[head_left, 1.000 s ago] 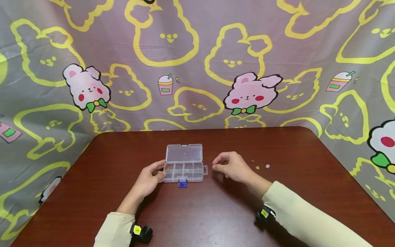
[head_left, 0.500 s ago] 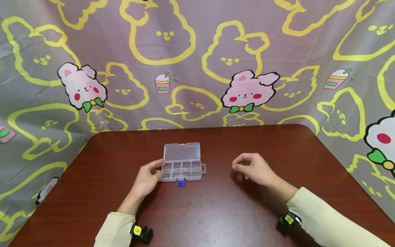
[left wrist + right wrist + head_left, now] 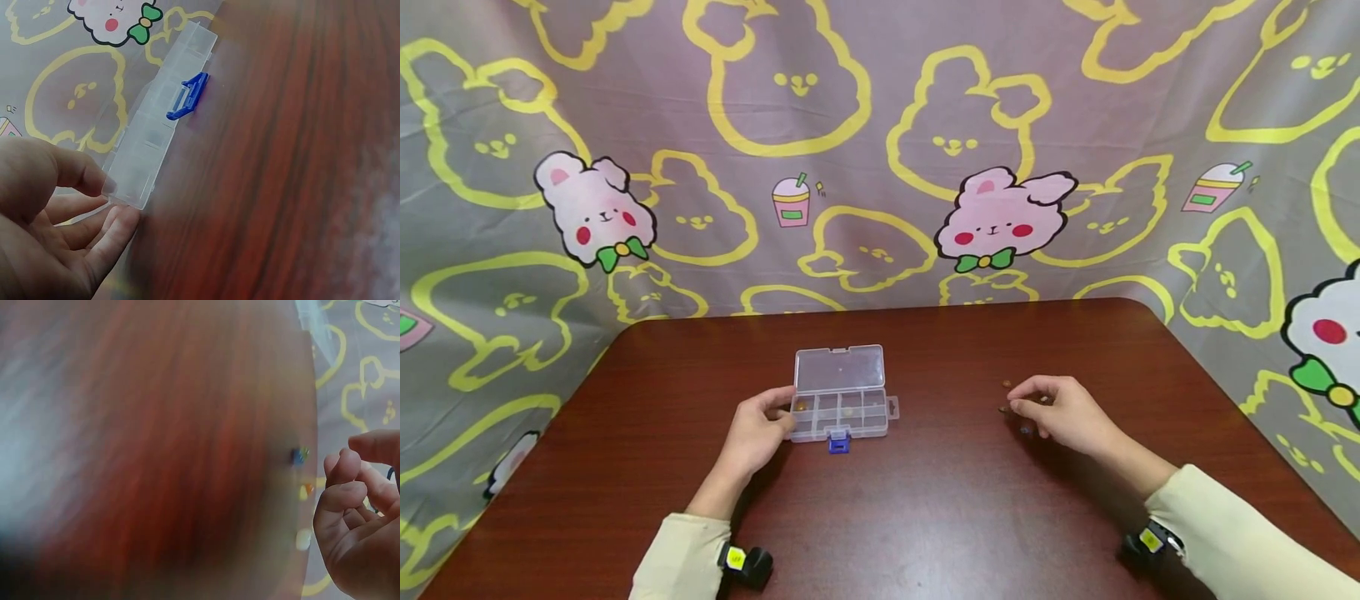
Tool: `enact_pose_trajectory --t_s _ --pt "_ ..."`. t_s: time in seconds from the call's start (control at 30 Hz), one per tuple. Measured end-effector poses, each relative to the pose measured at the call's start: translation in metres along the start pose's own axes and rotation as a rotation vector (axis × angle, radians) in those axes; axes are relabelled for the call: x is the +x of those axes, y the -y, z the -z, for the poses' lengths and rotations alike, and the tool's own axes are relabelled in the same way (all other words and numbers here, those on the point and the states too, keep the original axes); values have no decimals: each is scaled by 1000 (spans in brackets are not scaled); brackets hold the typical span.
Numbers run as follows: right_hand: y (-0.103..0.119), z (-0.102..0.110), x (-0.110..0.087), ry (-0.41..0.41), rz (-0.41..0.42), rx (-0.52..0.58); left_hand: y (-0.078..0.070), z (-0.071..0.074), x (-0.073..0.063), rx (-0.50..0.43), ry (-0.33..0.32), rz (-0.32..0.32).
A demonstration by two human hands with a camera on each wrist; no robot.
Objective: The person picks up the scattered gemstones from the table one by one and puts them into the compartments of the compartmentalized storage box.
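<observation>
A clear plastic compartment box [image 3: 810,435] with a blue latch [image 3: 838,443] stands on the table, its lid [image 3: 840,368] raised at the back. My left hand [image 3: 756,429] grips the box's left end, thumb at the front and fingers behind. Inside, an amber bead [image 3: 801,407] lies in the back left compartment and a pale one [image 3: 848,412] nearer the middle. Off to the right, my right hand [image 3: 1067,412] hovers over small loose beads, fingers loosely bent and thumb apart from the index finger. A blue bead [image 3: 299,455], an orange bead [image 3: 306,490] and a white bead [image 3: 304,539] lie near its fingertips.
The dark red-brown table [image 3: 925,508] reaches back to a grey curtain [image 3: 865,125] with cartoon bears. A hanging tab [image 3: 892,407] sticks out from the box's right end. Each wrist carries a small black camera.
My right hand has moved right, from beside the box to the loose beads. The left hand stays at the box's left end. The head view has shifted slightly.
</observation>
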State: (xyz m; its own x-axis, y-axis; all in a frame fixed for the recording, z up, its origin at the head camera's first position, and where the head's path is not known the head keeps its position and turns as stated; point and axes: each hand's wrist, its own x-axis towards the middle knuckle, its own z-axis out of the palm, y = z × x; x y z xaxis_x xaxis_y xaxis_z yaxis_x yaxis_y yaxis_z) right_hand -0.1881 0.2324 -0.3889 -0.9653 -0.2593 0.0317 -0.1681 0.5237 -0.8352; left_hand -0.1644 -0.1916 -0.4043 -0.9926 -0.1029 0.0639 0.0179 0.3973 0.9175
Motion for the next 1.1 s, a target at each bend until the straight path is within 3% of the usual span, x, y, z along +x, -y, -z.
enact_pose_trajectory --t_s 0.6,1.1 --pt "-17 7 -12 112 53 -59 0 -2 1 -39 11 33" --pt "-20 6 -11 112 39 -54 1 -2 1 -80 19 32"
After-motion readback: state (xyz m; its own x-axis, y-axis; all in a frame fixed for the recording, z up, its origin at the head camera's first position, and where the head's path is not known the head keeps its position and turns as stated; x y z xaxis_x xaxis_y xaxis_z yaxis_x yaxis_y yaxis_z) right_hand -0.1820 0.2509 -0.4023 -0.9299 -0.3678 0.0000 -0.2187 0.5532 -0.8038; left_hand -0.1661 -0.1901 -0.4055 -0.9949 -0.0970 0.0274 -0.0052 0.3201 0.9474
